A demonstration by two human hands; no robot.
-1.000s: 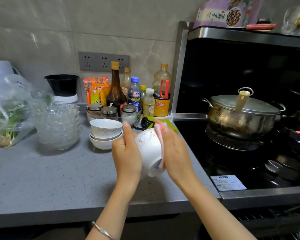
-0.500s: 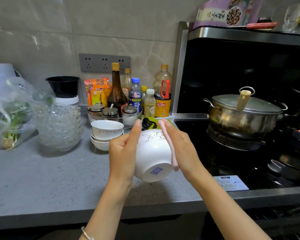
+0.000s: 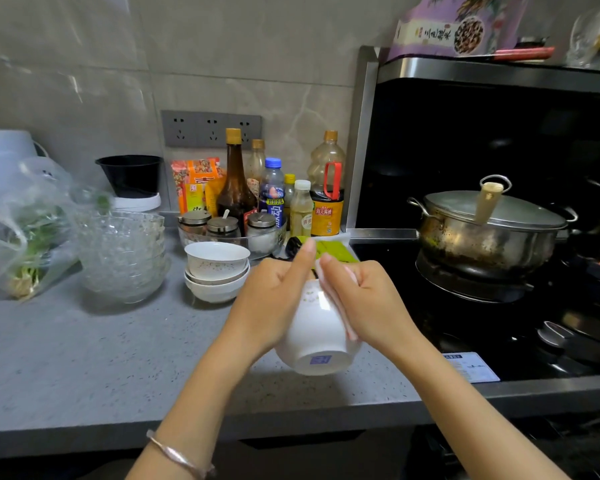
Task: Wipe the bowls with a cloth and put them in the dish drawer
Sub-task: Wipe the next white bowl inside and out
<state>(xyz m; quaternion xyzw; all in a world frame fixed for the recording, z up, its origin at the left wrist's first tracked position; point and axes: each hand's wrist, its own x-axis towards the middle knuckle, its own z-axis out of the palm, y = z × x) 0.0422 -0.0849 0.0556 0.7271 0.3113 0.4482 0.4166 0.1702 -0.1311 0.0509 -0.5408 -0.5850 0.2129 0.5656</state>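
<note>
"White porcelain, is that the bowl the person is wiping?"

"Yes. The white bowl (image 3: 317, 336) is held in the air above the front part of the grey counter (image 3: 84, 358). It is tilted, so its foot with a blue stamp faces the camera."

"And how do the hands hold it?"

"The left hand (image 3: 274, 303) grips the bowl from its left side, with one finger stretched upward past the rim. The right hand (image 3: 364, 299) has its fingers curled on a pale pink cloth (image 3: 343, 313) and presses this cloth against the right wall of the bowl."

"Where are the other bowls?"

"A small stack of white bowls (image 3: 215, 271) stands on the counter behind the left hand, just beside a stack of glass bowls (image 3: 122, 254). Behind them, near the wall, stand several bottles (image 3: 236, 188). On the right, a steel pot (image 3: 482, 233) with its lid on sits on the black stove (image 3: 465, 323)."
</note>
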